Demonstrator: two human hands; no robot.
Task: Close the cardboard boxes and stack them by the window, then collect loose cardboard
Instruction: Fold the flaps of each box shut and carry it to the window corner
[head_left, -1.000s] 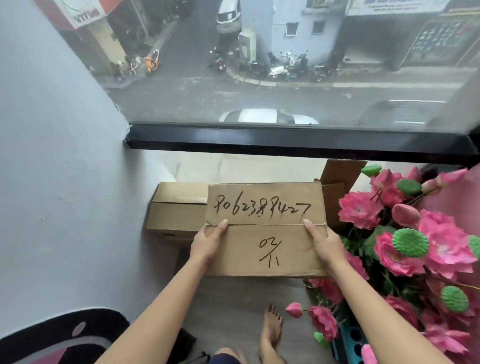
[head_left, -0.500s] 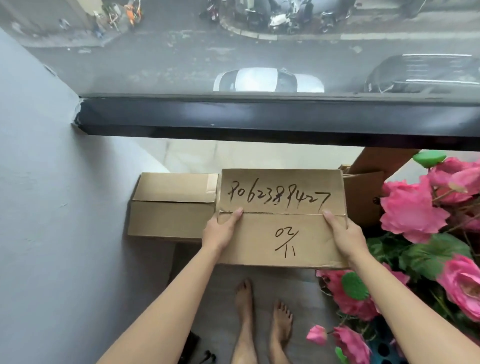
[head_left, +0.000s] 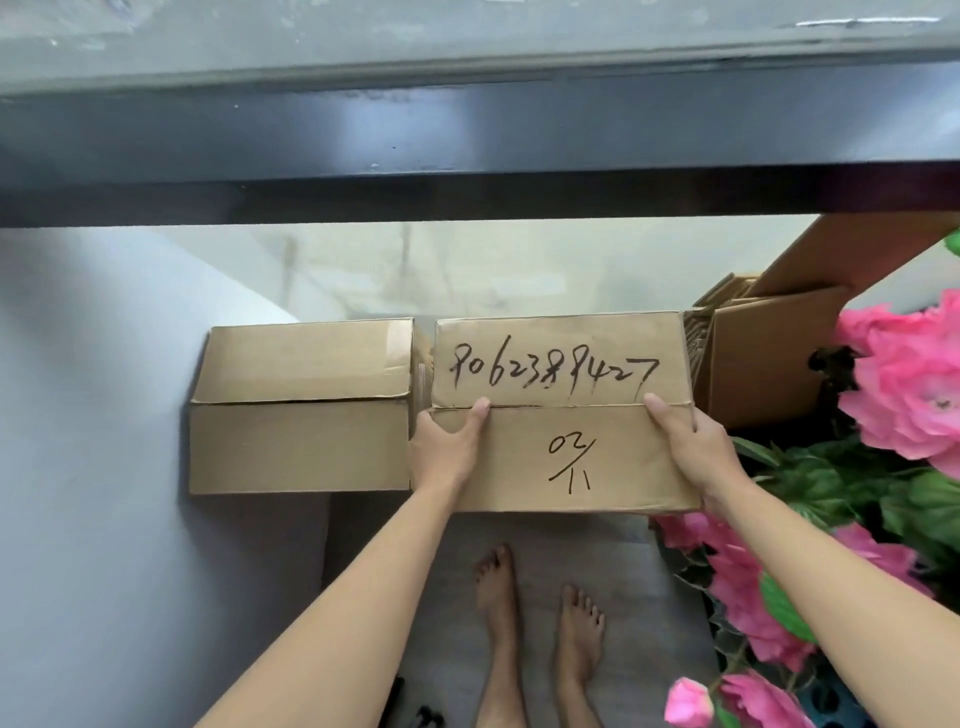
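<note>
A closed cardboard box with black handwritten numbers (head_left: 561, 364) is held between both hands in front of the window. My left hand (head_left: 447, 447) grips its left end, thumb on the top seam. My right hand (head_left: 691, 441) grips the right end the same way. A second closed plain box (head_left: 298, 410) stands on the floor just left of it, against the white wall. An open box with raised flaps (head_left: 763, 358) stands to the right behind it. Whether the held box touches the floor is hidden.
The dark window frame (head_left: 467, 150) runs across above the boxes. A white wall (head_left: 93, 467) closes off the left side. Pink artificial flowers with green leaves (head_left: 904, 395) crowd the right. My bare feet (head_left: 540, 618) stand on the grey floor below the box.
The view has tilted down and moved closer to the window. The written box has come lower and nearer to the plain box, with both hands still gripping it.
</note>
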